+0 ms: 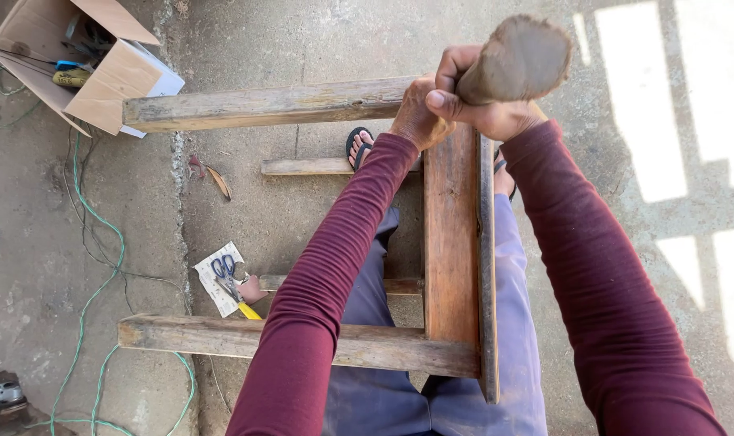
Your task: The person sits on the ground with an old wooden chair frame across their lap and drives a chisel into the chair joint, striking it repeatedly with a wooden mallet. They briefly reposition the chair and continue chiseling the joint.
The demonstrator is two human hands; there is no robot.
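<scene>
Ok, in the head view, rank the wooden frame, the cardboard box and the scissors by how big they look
1. wooden frame, fills most of the view.
2. cardboard box, partly cut off at the top edge.
3. scissors, smallest by far.

Cardboard box [100, 69] top left on the concrete floor [286, 40], flaps open, tools and cables inside, too jumbled to tell apart. Green cord [88, 274] snakes from below the box down the floor toward the bottom edge. Dry leaf [219, 182] right of and below the box. Paper sheet [219, 277] further below the box, blue-handled scissors [224, 270] lying on it, yellow-tipped tool [249, 311] just beside its lower corner. Green power tool [0, 396] at bottom left corner, well apart from the box, partly cut off.
</scene>
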